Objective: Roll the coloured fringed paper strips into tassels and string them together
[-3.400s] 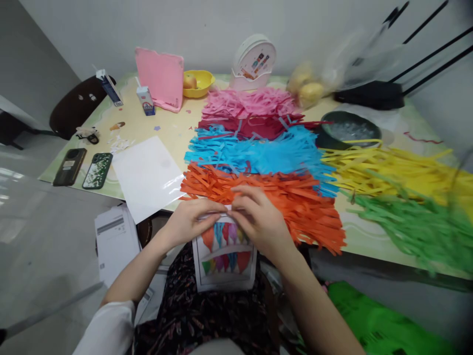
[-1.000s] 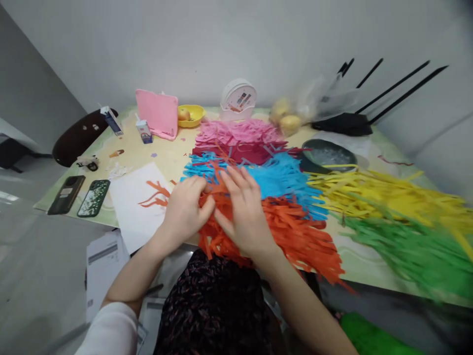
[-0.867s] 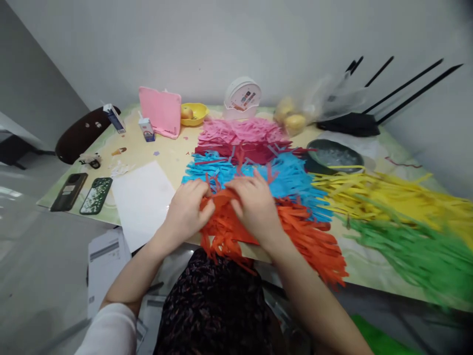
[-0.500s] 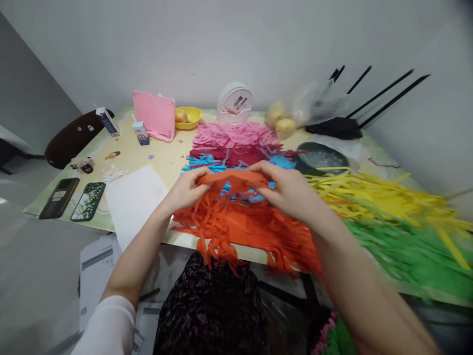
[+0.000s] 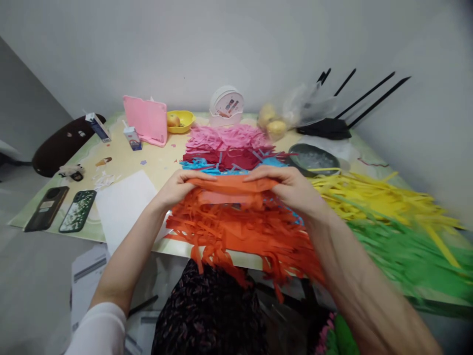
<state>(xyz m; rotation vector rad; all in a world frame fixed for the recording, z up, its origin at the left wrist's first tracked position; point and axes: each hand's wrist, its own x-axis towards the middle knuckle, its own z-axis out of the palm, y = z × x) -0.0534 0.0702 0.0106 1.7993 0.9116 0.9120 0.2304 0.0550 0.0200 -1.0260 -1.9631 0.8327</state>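
Observation:
Between my two hands stretches an orange fringed paper strip (image 5: pixel 229 184), its cut tassels hanging below. My left hand (image 5: pixel 181 187) pinches its left end, thumb under and fingers on top. At the other end my right hand (image 5: pixel 288 185) grips it the same way. More orange fringe (image 5: pixel 240 231) lies beneath, with strands hanging over the table's front edge. Behind the strip are blue fringe (image 5: pixel 201 166), dark red fringe (image 5: pixel 236 159) and pink fringe (image 5: pixel 229 135) in rows, the blue partly hidden by my hands.
Yellow fringe (image 5: pixel 373 197) and green fringe (image 5: pixel 402 251) spread at the right. A dark bowl (image 5: pixel 314 160) and a black router (image 5: pixel 325 129) stand behind. Leftward are a white sheet (image 5: pixel 125 207), two phones (image 5: pixel 77 211), a pink tablet case (image 5: pixel 146 118) and a milk carton (image 5: pixel 132 138).
Both hands have drawn slightly apart, and the orange strip is stretched flatter between them. The view has shifted a little, moving the table items leftward.

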